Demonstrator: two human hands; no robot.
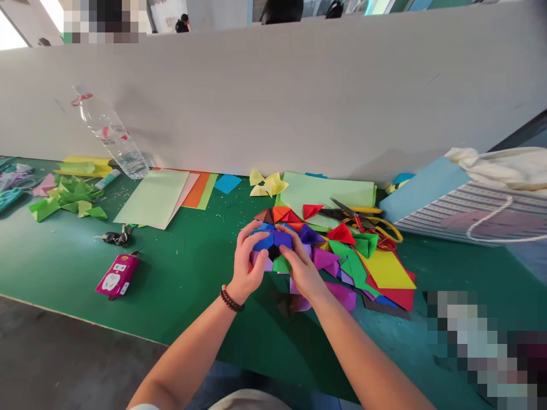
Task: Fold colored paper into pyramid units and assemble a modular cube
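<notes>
My left hand (247, 263) and my right hand (300, 263) both grip a folded blue and purple paper piece (272, 239) just above the green table (192, 273). The fingers of each hand curl over its top edge. Under and behind it lie lilac, green and black folded bits. A heap of coloured folded paper triangles (337, 247) spreads to the right of my hands, with flat yellow and red sheets (387, 273) beside it. My left wrist wears a dark bead bracelet (231, 300).
Scissors (354, 219) with yellow handles lie behind the heap. A plastic bottle (113, 136) leans on the white partition. Pale green and orange sheets (158, 196), green folded pieces (70, 199), keys (113, 237) and a pink packet (116, 275) sit left. A striped paper bag (465, 208) lies right.
</notes>
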